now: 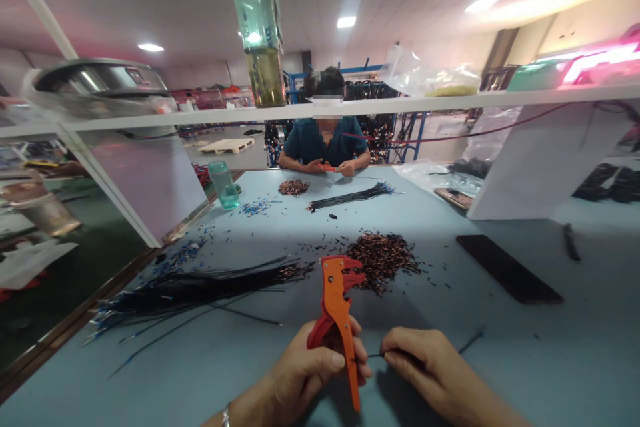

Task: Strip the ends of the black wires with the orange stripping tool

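My left hand [320, 363] is wrapped round an orange and red wire stripper [336, 307], its jaws pointing away from me. Just right of it, my right hand [425, 367] pinches a thin black wire [471, 341]. One end of this wire sticks out toward the left fingers; the other trails out to the right behind the hand. Beyond the stripper's jaws lies a pile of short black and copper-coloured offcuts [385, 259]. A bundle of black wires [205, 285] with blue ends lies to the left.
A dark phone [509, 268] lies at right. Blue bits [185, 250] are scattered at left. Across the table [280, 227] a co-worker [325, 137] holds a red tool near another wire bundle [350, 196]. A shelf [400, 104] spans above, carrying a green bottle [257, 33].
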`<state>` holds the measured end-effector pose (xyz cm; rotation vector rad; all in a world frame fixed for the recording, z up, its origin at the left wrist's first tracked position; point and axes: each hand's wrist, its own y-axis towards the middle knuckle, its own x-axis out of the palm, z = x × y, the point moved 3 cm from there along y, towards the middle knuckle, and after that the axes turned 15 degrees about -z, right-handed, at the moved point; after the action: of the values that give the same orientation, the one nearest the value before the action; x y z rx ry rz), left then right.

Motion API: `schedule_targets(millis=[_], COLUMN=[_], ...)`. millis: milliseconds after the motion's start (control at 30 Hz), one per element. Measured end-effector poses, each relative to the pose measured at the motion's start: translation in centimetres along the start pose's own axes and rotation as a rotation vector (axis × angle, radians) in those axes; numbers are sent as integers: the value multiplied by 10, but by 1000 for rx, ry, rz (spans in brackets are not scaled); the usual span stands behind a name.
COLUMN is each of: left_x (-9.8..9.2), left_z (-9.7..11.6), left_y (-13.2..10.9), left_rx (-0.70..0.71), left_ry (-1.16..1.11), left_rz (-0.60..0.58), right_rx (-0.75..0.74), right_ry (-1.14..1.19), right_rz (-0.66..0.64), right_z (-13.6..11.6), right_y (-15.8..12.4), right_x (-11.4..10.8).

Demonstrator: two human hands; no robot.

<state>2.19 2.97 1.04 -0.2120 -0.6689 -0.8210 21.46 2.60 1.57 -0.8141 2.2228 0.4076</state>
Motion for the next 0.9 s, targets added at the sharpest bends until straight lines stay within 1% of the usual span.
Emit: schedule_targets(millis=[167,400,533,667,800,900], left_x=[-2,0,0,-3,-1,0], left_z=[-2,-1,0,-3,-7,-7], left_y=[0,0,1,1,1,1], left_rx=[15,-4,-10,-19,-48,-62], left_ry=[1,-7,29,43,38,42], left_rz=[3,2,-4,-18,-49,-59], right_rx=[7,69,82,40,-36,-93], right_ry=[-7,-48,-32,26,128,122], right_rz=[-15,-58,-84,-107,-54,-28], right_z=[2,9,9,2,-7,-9], right_y=[1,-2,-1,0,3,4], right_x=[-4,5,4,3,10,15])
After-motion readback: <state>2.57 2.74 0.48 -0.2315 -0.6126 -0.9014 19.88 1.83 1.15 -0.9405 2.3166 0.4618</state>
